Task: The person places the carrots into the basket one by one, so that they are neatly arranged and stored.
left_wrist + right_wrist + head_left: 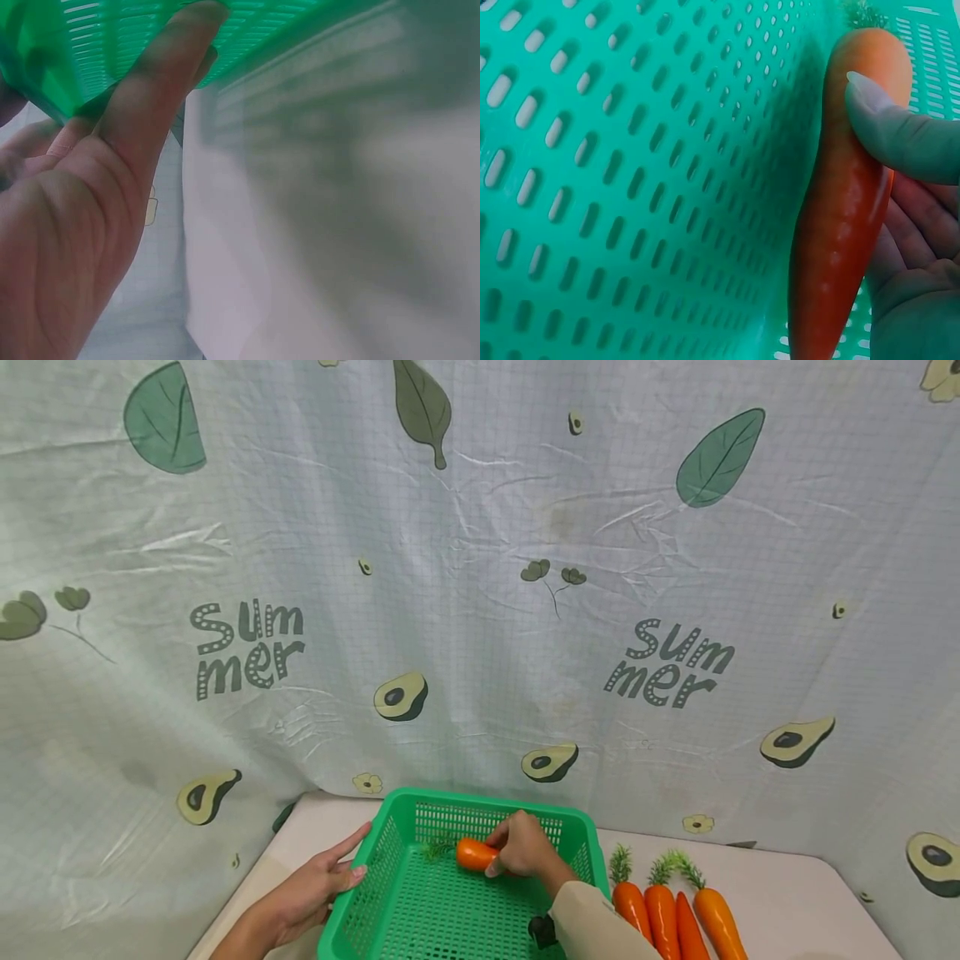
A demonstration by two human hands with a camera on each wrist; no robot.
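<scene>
A green plastic basket [465,910] with slotted walls stands on the table. Inside it, near the back wall, my right hand [522,847] holds an orange carrot [474,855] with a green leafy top. The right wrist view shows the thumb pressed on the thick end of the carrot [847,187], its tapered end running toward the bottom of that view. My left hand [311,889] grips the basket's left rim from outside. In the left wrist view, one finger [161,82] lies straight along the slotted wall while other fingers bend beneath; the thumb is mostly cut off.
Several orange carrots [662,918] with leafy tops lie side by side on the white table [795,902], right of the basket. Behind it hangs a pale curtain [480,610] printed with leaves and avocados. A small black object [542,931] shows beside the right sleeve.
</scene>
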